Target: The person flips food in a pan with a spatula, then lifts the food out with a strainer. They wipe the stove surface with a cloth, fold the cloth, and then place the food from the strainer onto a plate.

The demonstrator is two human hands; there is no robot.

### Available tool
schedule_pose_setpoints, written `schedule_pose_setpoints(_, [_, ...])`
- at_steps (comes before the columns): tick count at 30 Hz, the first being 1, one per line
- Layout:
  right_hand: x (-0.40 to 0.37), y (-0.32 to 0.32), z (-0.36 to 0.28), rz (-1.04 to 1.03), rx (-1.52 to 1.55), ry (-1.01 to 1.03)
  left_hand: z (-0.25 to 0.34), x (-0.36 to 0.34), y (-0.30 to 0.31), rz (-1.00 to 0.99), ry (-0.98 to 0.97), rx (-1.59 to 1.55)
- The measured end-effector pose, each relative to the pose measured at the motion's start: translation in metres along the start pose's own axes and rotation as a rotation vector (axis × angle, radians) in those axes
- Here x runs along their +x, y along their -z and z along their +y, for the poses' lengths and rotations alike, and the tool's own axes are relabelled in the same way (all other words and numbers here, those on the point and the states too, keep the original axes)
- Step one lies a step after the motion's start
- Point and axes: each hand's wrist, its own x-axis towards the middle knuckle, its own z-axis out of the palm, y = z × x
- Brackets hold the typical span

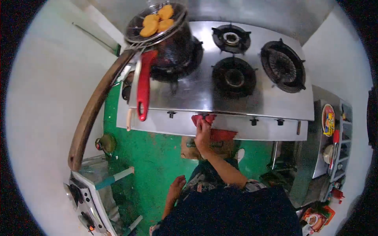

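My right hand [203, 135] is closed on a red cloth [223, 135], pressed against the front panel of the steel stove [197, 94] around one of its black knobs. Part of the cloth hangs down below the panel. Lower and to the left, my left hand [178, 185] hangs over the green floor beside my leg, fingers curled; whether anything is in it is hidden. At the stove's back left, a wire strainer [136, 29] with several golden fried pieces [158, 20] rests over a dark pot [173, 49].
A long wooden handle [94, 106] and a red handle [144, 88] stick out past the stove's left front. A cardboard box [189, 149] lies under the stove. At the lower left stands a small stove [89, 204]; a side counter [319, 157] is at right.
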Motion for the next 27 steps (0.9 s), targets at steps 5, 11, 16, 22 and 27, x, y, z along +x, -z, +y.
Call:
schedule_pose_setpoints(5, [0.02, -0.052, -0.085, -0.061, 0.15, 0.086, -0.033, -0.029, 0.006, 0.124, 0.046, -0.203])
schedule_pose_setpoints(11, [0.055, -0.106, -0.133, -0.15, 0.22, 0.461, -0.026, -0.068, -0.001, 0.253, 0.14, -0.549])
schedule_pose_setpoints(16, [0.035, -0.069, -0.106, -0.437, 0.344, 0.749, -0.04, -0.046, 0.008, 0.191, 0.089, -0.261])
schedule_pose_setpoints(22, [-0.044, 0.048, -0.042, -0.741, 0.996, -0.221, -0.026, 0.026, 0.019, 0.133, -0.187, -0.055])
schedule_pose_setpoints(27, [-0.049, 0.203, -0.029, -0.463, 1.948, -1.098, 0.091, 0.052, -0.009, -0.37, -0.342, -0.44])
